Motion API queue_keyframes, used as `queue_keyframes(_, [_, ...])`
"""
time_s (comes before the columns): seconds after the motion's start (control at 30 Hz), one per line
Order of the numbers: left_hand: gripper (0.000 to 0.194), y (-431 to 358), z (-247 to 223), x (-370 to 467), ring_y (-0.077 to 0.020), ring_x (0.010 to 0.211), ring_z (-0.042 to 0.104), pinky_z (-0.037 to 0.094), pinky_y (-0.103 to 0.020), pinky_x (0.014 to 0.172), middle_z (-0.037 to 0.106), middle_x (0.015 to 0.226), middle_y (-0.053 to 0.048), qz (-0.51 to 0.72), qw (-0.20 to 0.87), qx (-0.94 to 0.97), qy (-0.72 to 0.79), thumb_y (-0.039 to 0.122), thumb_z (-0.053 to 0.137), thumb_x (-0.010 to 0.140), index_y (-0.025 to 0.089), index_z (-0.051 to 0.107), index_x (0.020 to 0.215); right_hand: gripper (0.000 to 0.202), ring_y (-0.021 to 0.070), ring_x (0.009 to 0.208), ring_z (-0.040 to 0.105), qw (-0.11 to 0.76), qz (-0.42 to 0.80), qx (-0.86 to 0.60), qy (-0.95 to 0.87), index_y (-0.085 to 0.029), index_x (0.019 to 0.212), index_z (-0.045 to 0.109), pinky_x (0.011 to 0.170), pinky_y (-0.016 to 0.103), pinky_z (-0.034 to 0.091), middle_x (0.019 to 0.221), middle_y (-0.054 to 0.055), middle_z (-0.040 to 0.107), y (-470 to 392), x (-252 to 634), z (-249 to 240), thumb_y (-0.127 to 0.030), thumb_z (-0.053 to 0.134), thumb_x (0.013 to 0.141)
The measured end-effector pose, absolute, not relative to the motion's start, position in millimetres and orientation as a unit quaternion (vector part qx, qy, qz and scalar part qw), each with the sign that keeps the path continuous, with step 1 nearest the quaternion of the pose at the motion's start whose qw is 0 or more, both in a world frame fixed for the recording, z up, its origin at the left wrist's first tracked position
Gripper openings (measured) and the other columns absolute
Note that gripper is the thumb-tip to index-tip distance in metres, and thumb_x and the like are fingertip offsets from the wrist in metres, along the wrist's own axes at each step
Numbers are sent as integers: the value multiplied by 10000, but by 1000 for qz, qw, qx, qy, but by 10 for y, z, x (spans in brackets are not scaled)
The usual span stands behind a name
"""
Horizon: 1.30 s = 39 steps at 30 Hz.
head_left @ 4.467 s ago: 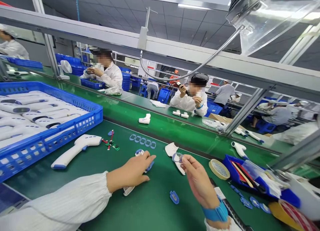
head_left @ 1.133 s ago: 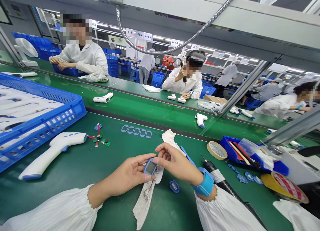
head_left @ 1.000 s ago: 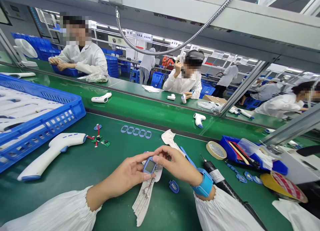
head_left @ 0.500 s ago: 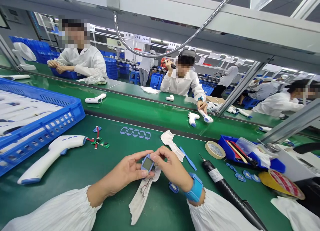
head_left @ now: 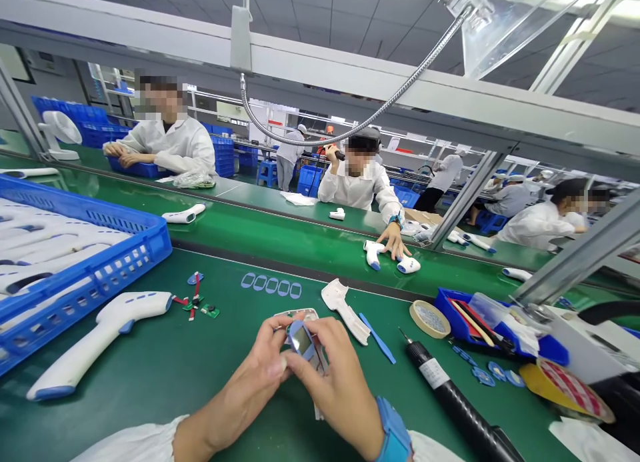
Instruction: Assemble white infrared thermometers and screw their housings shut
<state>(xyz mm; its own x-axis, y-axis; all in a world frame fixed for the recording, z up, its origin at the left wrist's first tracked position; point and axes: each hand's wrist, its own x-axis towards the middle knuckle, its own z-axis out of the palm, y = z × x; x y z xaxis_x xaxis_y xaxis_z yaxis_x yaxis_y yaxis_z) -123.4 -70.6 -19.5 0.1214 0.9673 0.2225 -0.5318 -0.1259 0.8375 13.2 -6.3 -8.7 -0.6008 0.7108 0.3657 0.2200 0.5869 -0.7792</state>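
Note:
A small blue-framed display (head_left: 301,339) is held between my two hands at the middle of the green work surface. My left hand (head_left: 257,375) has its fingers and thumb closed round the left side of the display and a white housing half. My right hand (head_left: 337,369), with a blue wrist strap, grips the display's right side. The white housing half (head_left: 319,363) shows behind and below the display, mostly hidden by my hands. Beyond them lies another white housing half (head_left: 345,309), beside a blue stick tool (head_left: 377,339).
A blue crate (head_left: 120,245) of white devices and a white thermometer (head_left: 100,335) lie left. Small circuit parts (head_left: 195,305) and blue frames (head_left: 271,285) sit ahead. Right are a black screwdriver (head_left: 450,389), tape roll (head_left: 430,319) and blue bin (head_left: 540,339). A co-worker's hand (head_left: 393,242) touches devices opposite.
My hands have come closer together around the display, which is now tilted, and the housing half has turned and is more hidden. Across the belt, the co-worker's hand has set its device down.

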Motion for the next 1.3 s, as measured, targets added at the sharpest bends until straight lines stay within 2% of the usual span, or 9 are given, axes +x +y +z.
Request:
queue_keyframes(0.1, [247, -690, -200, -1330, -230, 1067, 506, 378, -358, 928, 473, 1266, -59, 609, 495, 465, 410, 399, 470, 875, 261, 497, 1078, 254, 207, 925, 497, 346, 397, -282, -802, -258, 1075, 560, 809, 337, 411, 987, 29, 551, -24, 170, -93, -210, 597, 828])
queue_keyframes(0.23, [211, -627, -170, -1471, -232, 1132, 456, 340, -291, 951, 553, 1170, -50, 599, 311, 467, 572, 352, 565, 827, 237, 581, 1003, 328, 204, 959, 516, 324, 446, -275, -788, -273, 1117, 573, 864, 333, 415, 1024, 23, 570, -5, 249, -27, -163, 594, 808])
queue_keyframes(0.3, [322, -598, -154, -1497, -234, 1117, 474, 378, -274, 905, 580, 1138, -50, 561, 376, 473, 566, 369, 586, 806, 230, 560, 1095, 334, 197, 955, 522, 312, 458, -258, -791, -270, 1113, 581, 856, 315, 420, 1025, 19, 580, -16, 273, 18, -154, 595, 800])
queue_keyframes(0.4, [348, -577, -144, -1465, -188, 819, 597, 455, -243, 681, 651, 890, -42, 477, 554, 472, 493, 417, 523, 833, 187, 564, 1092, 353, 192, 941, 527, 271, 473, -232, -806, -261, 1138, 577, 845, 303, 427, 992, 19, 588, -32, 291, 59, -157, 590, 801])
queue_keyframes(0.53, [337, -583, -145, -1364, -133, 511, 565, 437, -217, 475, 615, 652, -25, 463, 672, 365, 448, 425, 481, 843, 149, 562, 1017, 410, 202, 988, 515, 274, 443, -252, -815, -293, 1203, 524, 878, 317, 415, 1056, 20, 572, -43, 304, 38, -186, 592, 813])
queue_keyframes(0.7, [342, -603, -134, -1314, -128, 614, 595, 478, -225, 562, 629, 831, -28, 571, 623, 291, 448, 394, 498, 853, 195, 501, 1132, 281, 210, 872, 528, 388, 357, -323, -786, -248, 1075, 540, 745, 305, 439, 980, 47, 581, -107, 288, -42, -308, 613, 811])
queue_keyframes(0.93, [467, -657, -211, -1275, -146, 889, 555, 457, -217, 750, 599, 1112, -19, 583, 591, 349, 435, 473, 507, 846, 257, 422, 1251, 324, 106, 538, 491, 325, 658, -285, -617, -165, 887, 643, 503, 214, 393, 684, 13, 588, -154, 124, -114, -452, 677, 739])
queue_keyframes(1.1, [481, -675, -257, -1251, -127, 789, 565, 450, -224, 736, 609, 1095, -10, 580, 594, 361, 425, 477, 520, 837, 264, 438, 1260, 342, 86, 477, 469, 364, 686, -295, -557, -135, 605, 618, 474, 183, 374, 508, 2, 551, -191, 66, -175, -449, 719, 695])
queue_keyframes(1.3, [429, -683, -249, -1259, -123, 782, 564, 443, -239, 755, 614, 1053, -15, 584, 599, 374, 399, 430, 502, 862, 264, 451, 1254, 365, 76, 442, 449, 379, 670, -318, -553, -129, 588, 632, 432, 164, 358, 474, 0, 538, -199, 70, -200, -471, 720, 679])
